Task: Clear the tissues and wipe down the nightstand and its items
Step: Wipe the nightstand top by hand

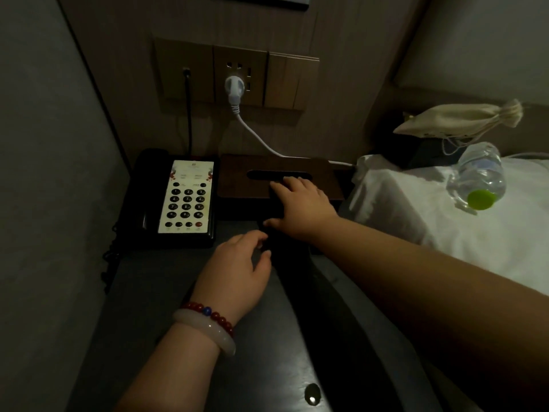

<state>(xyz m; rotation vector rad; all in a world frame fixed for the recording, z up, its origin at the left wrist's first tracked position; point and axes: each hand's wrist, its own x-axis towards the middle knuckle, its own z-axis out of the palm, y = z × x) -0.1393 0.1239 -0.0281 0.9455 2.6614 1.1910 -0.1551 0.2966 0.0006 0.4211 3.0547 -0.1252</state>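
Room: dim bedside corner, with a wood wall panel behind and the bed (430,233) under its white sheet to my right.
Nightstand surface (166,292): dark and glossy. It carries the telephone (185,197) at back left and the wooden tissue box (237,179) just beside it, both near the wall.
Tissue box: the slot on top looks dark, and I see no tissue standing out of it.
Right hand (300,206): it reaches across, fingers spread flat on the lid by the slot, thumb down toward the front edge. I judge this is to steady or wipe the box. A dark cloth may lie under my palm, but it is too dim to tell.
Left hand (240,263): low over the surface in front of the box, fingers loosely curled toward a dark shape. Whether they pinch anything, I cannot tell.
Bed items: a water bottle (478,179) lies on its side with a drawstring bag (457,118) behind it. Both are off the surface, probably to free it for wiping.
Plug (234,87): white, seated in the outlet, its cable running behind the box toward the bed.
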